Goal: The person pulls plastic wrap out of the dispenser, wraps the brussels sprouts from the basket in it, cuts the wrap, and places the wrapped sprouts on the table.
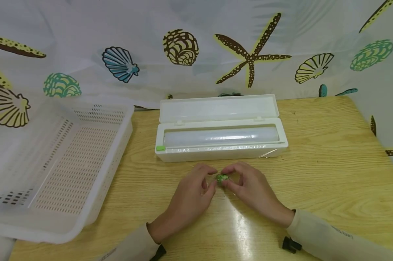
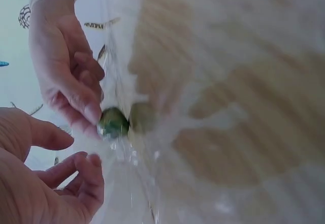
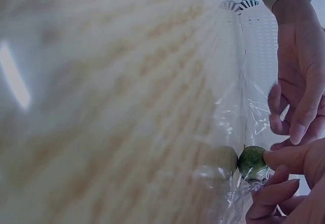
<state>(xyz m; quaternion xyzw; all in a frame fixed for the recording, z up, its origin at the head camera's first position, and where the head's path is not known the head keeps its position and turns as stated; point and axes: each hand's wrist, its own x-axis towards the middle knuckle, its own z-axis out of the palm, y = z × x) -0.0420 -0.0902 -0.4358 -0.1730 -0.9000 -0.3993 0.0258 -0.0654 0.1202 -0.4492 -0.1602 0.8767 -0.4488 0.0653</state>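
A small round green vegetable [image 1: 221, 179] sits on the tabletop in front of the cling film box, between the two hands. Clear cling film [image 3: 235, 196] lies around and beneath it, crinkled in both wrist views. My right hand [image 1: 253, 185] pinches the vegetable, thumb against its side and fingertips close by. On the other side, my left hand [image 1: 191, 185] has its thumb and fingers parted, with a gap between them and the vegetable in the left wrist view. The left fingers are loosely bent.
Behind the hands stands a white cling film box [image 1: 220, 155], lid [image 1: 217, 110] raised, a film roll [image 1: 220, 136] inside and a green slider [image 1: 160, 148] at its left end. A white perforated basket [image 1: 114, 159] occupies the left side. A shell-patterned cloth [image 1: 144, 32] hangs behind the wooden table [image 1: 330, 159].
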